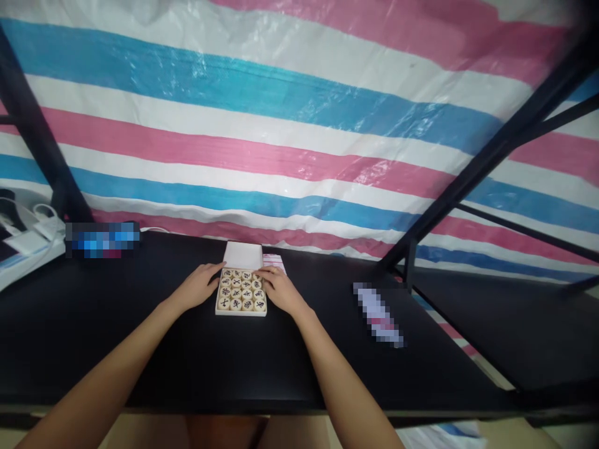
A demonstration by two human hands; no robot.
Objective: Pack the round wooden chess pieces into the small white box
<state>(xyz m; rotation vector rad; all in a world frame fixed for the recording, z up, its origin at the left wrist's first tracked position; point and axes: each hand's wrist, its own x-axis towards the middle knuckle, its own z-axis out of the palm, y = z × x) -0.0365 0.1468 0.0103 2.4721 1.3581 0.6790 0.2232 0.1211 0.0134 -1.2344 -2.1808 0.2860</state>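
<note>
A small cream box [241,310] lies on the black table [187,355], filled with several round pale game pieces [241,289] marked with dark characters. Its white lid [243,254] stands open behind it. My left hand [199,287] rests against the box's left side, fingers curled on its edge. My right hand [281,290] holds the right side, fingertips touching the top right corner of the box.
A pink-and-white paper [274,262] lies just behind the box on the right. White chargers and cables [32,234] sit at the far left. A striped plastic sheet [299,125] hangs behind. Black metal frame bars [491,149] rise at right, beside a second black table [505,324].
</note>
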